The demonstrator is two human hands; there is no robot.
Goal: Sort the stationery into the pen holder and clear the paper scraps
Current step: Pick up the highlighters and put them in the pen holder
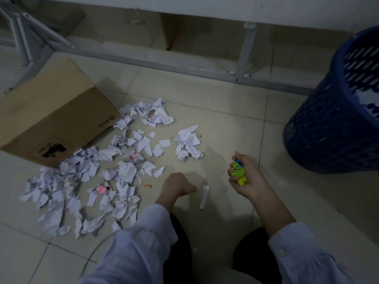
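Right hand (246, 178) clutches green, yellow and blue plastic stationery pieces (238, 172); left hand (178, 186) curls over a blurred yellow-green piece (192, 195) on the floor (229, 128), grip unclear; pinch it clear of white paper scraps (127, 172).

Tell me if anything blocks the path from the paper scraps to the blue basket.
Nothing visible: bare floor tiles lie between the nearest scraps and the basket. The right hand, gripping small coloured pieces, sits just nearer the camera than that line.
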